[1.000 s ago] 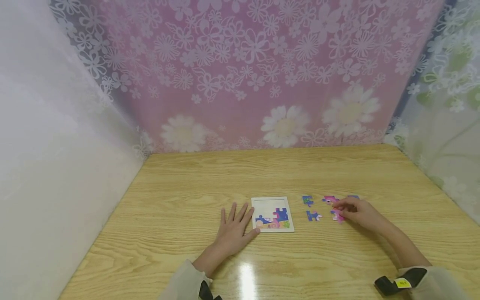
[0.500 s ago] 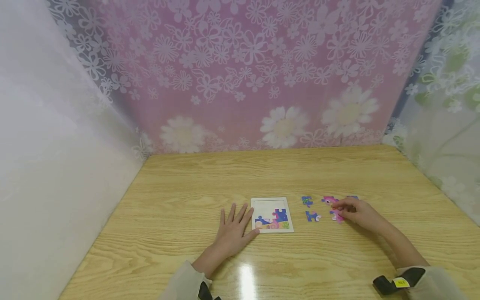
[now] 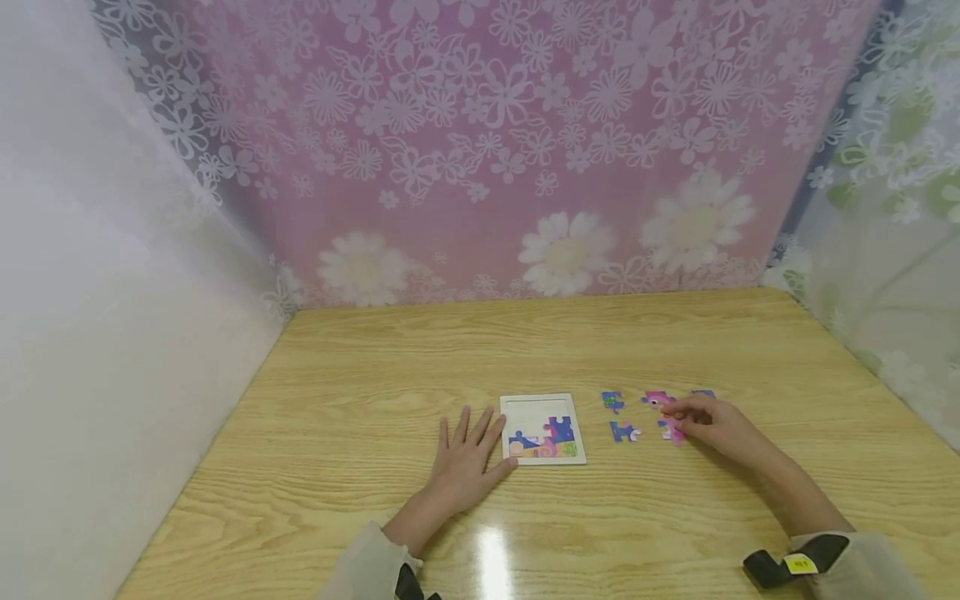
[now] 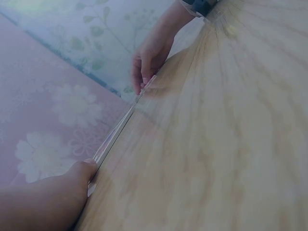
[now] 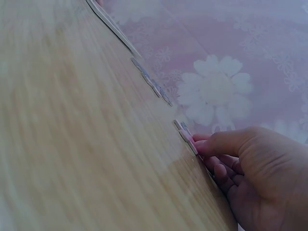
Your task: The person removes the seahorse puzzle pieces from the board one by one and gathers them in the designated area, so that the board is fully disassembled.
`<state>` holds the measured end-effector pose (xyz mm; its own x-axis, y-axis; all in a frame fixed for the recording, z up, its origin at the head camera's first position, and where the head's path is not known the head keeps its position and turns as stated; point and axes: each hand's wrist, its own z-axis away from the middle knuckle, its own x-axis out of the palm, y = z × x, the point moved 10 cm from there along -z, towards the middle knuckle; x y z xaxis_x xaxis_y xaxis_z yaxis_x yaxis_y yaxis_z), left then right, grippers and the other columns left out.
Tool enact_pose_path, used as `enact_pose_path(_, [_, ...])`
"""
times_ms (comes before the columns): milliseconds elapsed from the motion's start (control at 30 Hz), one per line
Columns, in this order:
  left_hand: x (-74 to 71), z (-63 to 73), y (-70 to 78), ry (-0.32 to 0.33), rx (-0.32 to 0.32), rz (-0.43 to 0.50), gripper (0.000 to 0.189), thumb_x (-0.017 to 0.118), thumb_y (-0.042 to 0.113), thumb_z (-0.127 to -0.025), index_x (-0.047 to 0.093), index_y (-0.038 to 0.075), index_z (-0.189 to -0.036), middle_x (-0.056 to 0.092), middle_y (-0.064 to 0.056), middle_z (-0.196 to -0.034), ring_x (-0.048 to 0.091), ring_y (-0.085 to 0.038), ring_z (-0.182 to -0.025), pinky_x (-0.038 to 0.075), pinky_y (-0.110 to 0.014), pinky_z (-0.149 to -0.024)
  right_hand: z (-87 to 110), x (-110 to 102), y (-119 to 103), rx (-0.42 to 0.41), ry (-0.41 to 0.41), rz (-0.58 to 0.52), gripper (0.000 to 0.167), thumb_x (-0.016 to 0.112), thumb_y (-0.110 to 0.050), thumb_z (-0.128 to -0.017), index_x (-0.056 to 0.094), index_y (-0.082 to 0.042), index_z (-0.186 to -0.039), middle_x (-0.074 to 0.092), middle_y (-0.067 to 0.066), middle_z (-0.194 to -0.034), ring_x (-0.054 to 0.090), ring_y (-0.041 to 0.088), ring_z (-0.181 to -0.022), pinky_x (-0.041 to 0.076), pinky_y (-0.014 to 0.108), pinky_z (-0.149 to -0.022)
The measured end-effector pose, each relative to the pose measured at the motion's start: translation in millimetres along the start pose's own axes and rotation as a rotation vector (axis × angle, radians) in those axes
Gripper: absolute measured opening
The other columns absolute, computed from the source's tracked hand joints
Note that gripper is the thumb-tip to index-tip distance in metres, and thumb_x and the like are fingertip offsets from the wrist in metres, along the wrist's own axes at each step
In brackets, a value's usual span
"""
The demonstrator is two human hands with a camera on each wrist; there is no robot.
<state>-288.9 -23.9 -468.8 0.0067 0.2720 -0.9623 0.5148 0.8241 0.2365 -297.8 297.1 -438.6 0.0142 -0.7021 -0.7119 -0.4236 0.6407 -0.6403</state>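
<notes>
In the head view, my left hand (image 3: 467, 467) lies flat on the table with its fingers spread. Its thumb rests on the lower left corner of a white puzzle frame (image 3: 579, 457). Joined pieces of a blue, pink and green jigsaw (image 3: 559, 430) fill the frame's lower part; its upper left shows bare backing. To the right, my right hand (image 3: 722, 427) has its fingers curled at a pink puzzle piece (image 3: 670, 430), pinching its right edge between thumb and fingers. In the right wrist view that piece (image 5: 184, 136) stays low at the tabletop, partly covered by the thumb.
Loose puzzle pieces lie around the right hand: a blue-green one (image 3: 612, 401), a blue one with a pale pink tip (image 3: 622, 432), a pink one with an eye (image 3: 657, 401) and a blue one (image 3: 703, 392) partly behind the hand. A floral curtain (image 3: 480, 167) backs the wooden table (image 3: 420, 350).
The head view has shifted very slightly. Both hands, the frame and the pieces otherwise stay in place.
</notes>
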Motion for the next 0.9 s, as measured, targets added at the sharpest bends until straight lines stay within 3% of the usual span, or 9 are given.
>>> enact_pose_path(300, [0.1,-0.7,-0.4,0.003,-0.001,-0.007,0.069,0.027,0.062,-0.092,0.026,0.02,-0.147,0.018,-0.004,-0.151,0.005,-0.033,-0.136,-0.002,-0.059,-0.102,0.8,-1.3,-1.4,0.003,0.007,-0.015,0.018,0.059,0.0,-0.088,0.064,0.003,-0.105,0.059,0.009,-0.088,0.048,0.007,-0.073,0.042,0.022,-0.06])
enact_pose_path(500, [-0.3,-0.4,-0.2,0.002,-0.002,-0.012,0.069,0.028,0.062,-0.092,0.027,0.02,-0.147,0.019,-0.004,-0.151,0.006,-0.034,-0.136,-0.001,-0.059,-0.102,1.5,-1.6,3.4,0.061,0.019,-0.026,0.019,0.059,-0.002,-0.089,0.064,0.002,-0.106,0.062,0.01,-0.094,0.049,0.006,-0.076,0.043,0.021,-0.063])
enact_pose_path(767, [-1.5,0.4,0.1,-0.003,-0.006,-0.005,0.068,0.03,0.06,-0.092,0.027,0.019,-0.146,0.019,-0.004,-0.15,0.006,-0.034,-0.136,-0.001,-0.059,-0.102,0.7,-2.2,-2.9,0.032,0.016,-0.063,0.019,0.058,0.001,-0.089,0.063,0.006,-0.106,0.063,0.015,-0.096,0.051,0.008,-0.077,0.043,0.02,-0.062])
enact_pose_path(900, [-1.0,0.3,0.4,-0.009,-0.008,-0.006,0.068,0.029,0.061,-0.092,0.026,0.02,-0.147,0.018,-0.004,-0.151,0.006,-0.034,-0.136,-0.002,-0.058,-0.102,1.4,-2.2,-1.0,0.062,0.012,-0.091,0.02,0.057,0.0,-0.089,0.062,0.006,-0.108,0.064,0.017,-0.098,0.053,0.006,-0.079,0.044,0.019,-0.065])
